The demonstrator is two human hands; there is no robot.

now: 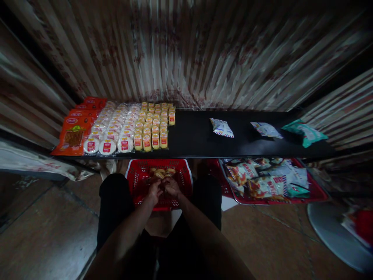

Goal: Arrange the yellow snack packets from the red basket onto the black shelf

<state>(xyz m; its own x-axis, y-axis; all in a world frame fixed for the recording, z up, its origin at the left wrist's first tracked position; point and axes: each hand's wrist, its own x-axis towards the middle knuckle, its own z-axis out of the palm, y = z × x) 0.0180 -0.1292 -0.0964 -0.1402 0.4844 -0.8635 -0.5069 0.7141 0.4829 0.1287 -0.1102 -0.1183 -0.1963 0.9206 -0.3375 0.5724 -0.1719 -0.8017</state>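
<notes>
Left hand and right hand, curled together in the red basket below the desk, seem to pinch small snack packets, likely light, crinkly, slippery and best held gently by sealed edges.

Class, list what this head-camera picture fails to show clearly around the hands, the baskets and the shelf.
All head view.
1. Whether the left hand and right hand hold anything in the red basket: dim, and the fingers overlap.
2. Labels on the yellow shelf packets: too small.
3. White round object: blurred, cut off by the right edge.
</notes>
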